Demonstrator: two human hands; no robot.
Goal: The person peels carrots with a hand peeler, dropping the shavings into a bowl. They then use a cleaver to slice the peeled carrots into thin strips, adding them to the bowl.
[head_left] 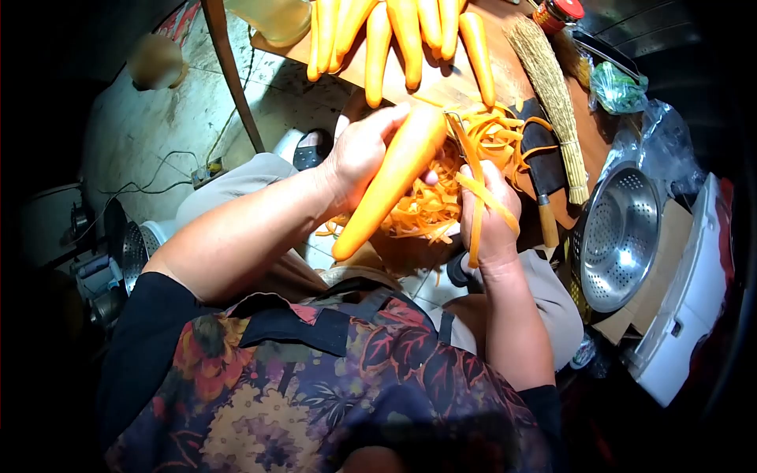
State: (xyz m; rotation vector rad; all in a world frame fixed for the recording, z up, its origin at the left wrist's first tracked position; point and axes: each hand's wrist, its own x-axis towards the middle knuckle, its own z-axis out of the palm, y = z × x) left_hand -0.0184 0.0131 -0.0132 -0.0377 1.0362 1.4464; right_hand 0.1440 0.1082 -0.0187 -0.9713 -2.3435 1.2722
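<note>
My left hand [359, 154] wraps closed around long peeled orange carrot [390, 185]; right hand [490, 217] fisted on metal peeler [456, 128], orange carrot ribbons [430, 209] piled beneath.

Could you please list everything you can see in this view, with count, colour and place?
long peeled orange carrot: one, orange, in the left hand
peeled orange carrots: about eight, orange, on the brown wooden board at the top
pile of thin carrot strips: one, orange, beneath the hands
metal peeler: one, silvery, at the held carrot's tip
straw hand brush: one, tan, on the board's right side
dark-bladed knife: one, wooden handle, beside the brush
perforated steel colander: one, silver, right of the board
red-lidded jar: one, top edge
left hand: fingers round the carrot
right hand: fingers on the peeler, strips draped over
</note>
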